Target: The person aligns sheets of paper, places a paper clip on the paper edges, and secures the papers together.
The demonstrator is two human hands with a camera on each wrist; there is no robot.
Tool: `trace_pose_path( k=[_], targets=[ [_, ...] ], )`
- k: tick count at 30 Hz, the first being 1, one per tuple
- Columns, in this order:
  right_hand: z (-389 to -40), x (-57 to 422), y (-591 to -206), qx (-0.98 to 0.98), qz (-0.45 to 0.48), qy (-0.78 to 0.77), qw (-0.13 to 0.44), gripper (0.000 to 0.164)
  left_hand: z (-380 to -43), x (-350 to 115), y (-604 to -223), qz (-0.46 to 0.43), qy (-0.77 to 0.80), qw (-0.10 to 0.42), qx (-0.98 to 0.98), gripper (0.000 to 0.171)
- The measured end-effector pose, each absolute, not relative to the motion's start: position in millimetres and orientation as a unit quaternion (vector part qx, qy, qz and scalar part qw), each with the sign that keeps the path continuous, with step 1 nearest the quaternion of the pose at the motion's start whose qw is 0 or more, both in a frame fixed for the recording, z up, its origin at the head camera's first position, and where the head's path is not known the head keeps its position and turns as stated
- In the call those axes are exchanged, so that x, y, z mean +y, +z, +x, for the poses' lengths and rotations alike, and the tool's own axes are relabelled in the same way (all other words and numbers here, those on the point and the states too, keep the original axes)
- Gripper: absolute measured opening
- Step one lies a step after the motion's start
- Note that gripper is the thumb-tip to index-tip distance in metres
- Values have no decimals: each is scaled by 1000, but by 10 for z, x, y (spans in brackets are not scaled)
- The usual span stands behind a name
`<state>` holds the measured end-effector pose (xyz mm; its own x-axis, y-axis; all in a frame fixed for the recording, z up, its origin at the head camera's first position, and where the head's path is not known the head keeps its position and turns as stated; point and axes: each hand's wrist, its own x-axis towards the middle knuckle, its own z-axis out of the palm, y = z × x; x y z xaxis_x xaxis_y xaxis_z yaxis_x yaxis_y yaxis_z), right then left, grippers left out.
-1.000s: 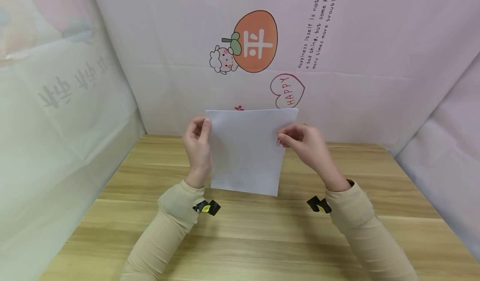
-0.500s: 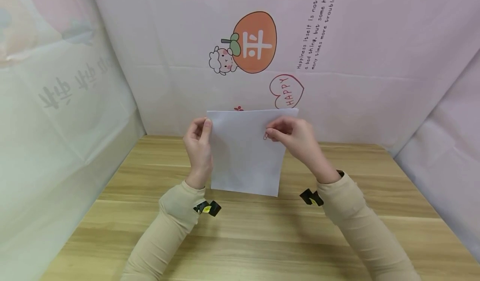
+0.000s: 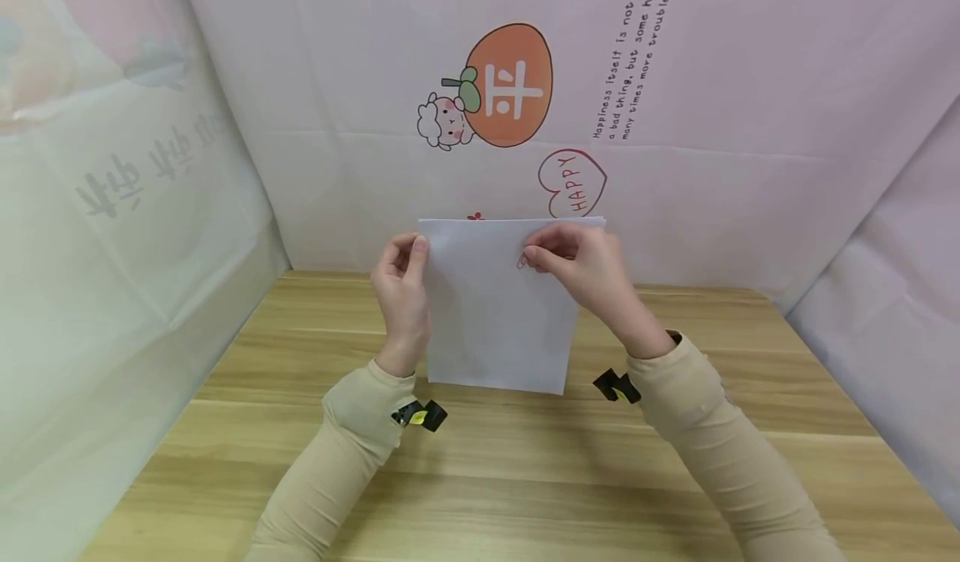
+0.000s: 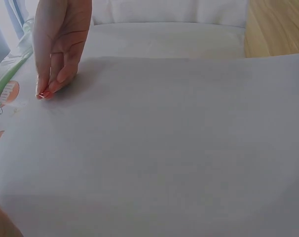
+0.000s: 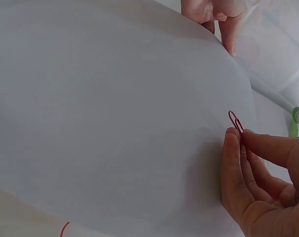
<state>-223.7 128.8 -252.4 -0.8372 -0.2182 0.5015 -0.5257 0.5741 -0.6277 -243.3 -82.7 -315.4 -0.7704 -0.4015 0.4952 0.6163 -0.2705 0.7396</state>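
Observation:
White paper point(image 3: 495, 320), with a second edge peeking out at its top right corner, stands upright above the table. My left hand point(image 3: 403, 295) pinches its left edge near the top corner, thumb on the near face. In front of the upper right part, my right hand point(image 3: 588, 274) holds a red paper clip point(image 5: 236, 120) between thumb and index finger. One looped end of the clip sticks out past the fingertips, close over the paper's face. In the left wrist view the right hand's fingertips point(image 4: 45, 94) are near the paper's far end.
Below the paper is a wood-grain table point(image 3: 480, 479). A white printed cloth point(image 3: 345, 187) hangs right behind it, with more cloth along the left and right sides. Small black cameras sit at both wrists.
My right hand has moved left and slightly up across the paper, carrying the paper clip from the right edge toward the top. The left hand and paper have shifted slightly right.

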Motion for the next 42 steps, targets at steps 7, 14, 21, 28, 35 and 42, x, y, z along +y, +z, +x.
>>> trace_pose_path(
  k=[7, 14, 21, 28, 35, 42],
  targets=[
    [-2245, 1181, -2439, -863, 220, 401, 216, 10, -2448, -821, -3157, -104, -790, 326, -509, 6],
    [-2272, 1040, -2339, -853, 230, 402, 240, 12, -2459, -821, -3161, -104, -792, 326, -506, 15],
    [-2305, 921, -2277, -841, 239, 401, 274, 13, -2453, -818, -3158, -105, -786, 326, -514, 23],
    [-2315, 807, -2269, -822, 243, 405, 318, 14, -2458, -816, -3166, -102, -788, 325, -512, 20],
    [-2331, 703, -2242, -809, 248, 413, 336, 13, -2449, -817, -3162, -99, -787, 327, -514, 19],
    [-2332, 659, -2230, -811, 249, 403, 344, 15, -2445, -816, -3148, -95, -787, 328, -514, 15]
  ],
)
